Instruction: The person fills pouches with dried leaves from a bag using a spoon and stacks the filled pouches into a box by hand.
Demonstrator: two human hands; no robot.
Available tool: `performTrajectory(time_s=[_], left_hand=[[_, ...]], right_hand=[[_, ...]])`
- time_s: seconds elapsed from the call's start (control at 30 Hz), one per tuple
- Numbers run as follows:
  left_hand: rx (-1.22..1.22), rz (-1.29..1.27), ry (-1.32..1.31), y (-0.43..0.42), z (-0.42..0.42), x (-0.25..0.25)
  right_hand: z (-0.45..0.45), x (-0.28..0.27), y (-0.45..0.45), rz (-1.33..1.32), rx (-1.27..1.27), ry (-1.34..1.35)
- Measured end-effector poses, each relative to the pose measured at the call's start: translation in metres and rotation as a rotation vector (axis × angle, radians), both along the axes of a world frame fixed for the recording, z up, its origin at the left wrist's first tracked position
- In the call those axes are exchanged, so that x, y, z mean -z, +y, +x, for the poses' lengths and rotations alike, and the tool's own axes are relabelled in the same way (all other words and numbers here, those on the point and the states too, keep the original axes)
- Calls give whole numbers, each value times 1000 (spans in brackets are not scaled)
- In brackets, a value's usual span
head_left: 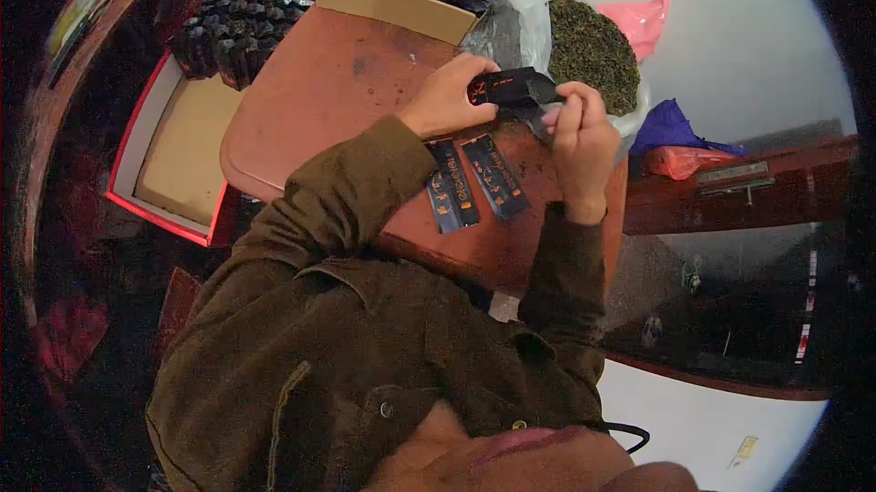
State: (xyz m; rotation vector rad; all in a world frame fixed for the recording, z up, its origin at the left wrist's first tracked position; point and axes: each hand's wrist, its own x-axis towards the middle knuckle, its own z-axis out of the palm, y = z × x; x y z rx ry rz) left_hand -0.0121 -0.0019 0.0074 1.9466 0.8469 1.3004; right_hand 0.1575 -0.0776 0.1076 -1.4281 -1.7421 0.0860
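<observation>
My left hand (453,95) is closed around a black pouch with orange print (507,87), which lies on its side above the table with its mouth toward the right. At that mouth, the fingers of my right hand (584,131) are curled and pinched together. Whether they grip the pouch's edge or some small thing, I cannot make out. Two flat black pouches, a left one (453,189) and a right one (495,178), lie on the table below my hands. Just beyond my right hand is a clear plastic bag (532,26) holding dried, crumbled green leaves (593,58).
The brown table (319,81) has rounded corners. At its back stands a cardboard box (392,13) full of black pouches. On the left are a red-edged box (173,159) and a cluster of dark packets (237,31). Pink (643,25) and blue bags (673,131) lie right.
</observation>
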Motion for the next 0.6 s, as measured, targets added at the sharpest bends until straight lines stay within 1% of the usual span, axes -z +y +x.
performTrajectory(time_s=[0.03,0.13,0.17,0.27,0.3,0.4,0.43,0.53,0.6], left_hand=[[8,-5,-1,0,0,0],[14,-6,-19,2,1,1],[13,-5,-26,3,1,2],[40,-22,-93,4,2,5],[42,-21,-91,4,2,5],[60,-24,-76,3,1,1],[72,-35,-66,2,0,-1],[73,-13,-66,3,1,0],[71,1,-62,4,3,3]], right_hand=[[1,-4,-3,5,20,-7],[14,-15,-6,44,84,107],[19,-21,-7,49,143,98],[40,-28,-1,126,138,227],[49,-27,6,117,148,281],[68,-26,20,-120,267,171],[76,-18,28,-164,270,163],[82,7,52,-367,188,339],[70,21,61,-328,146,445]])
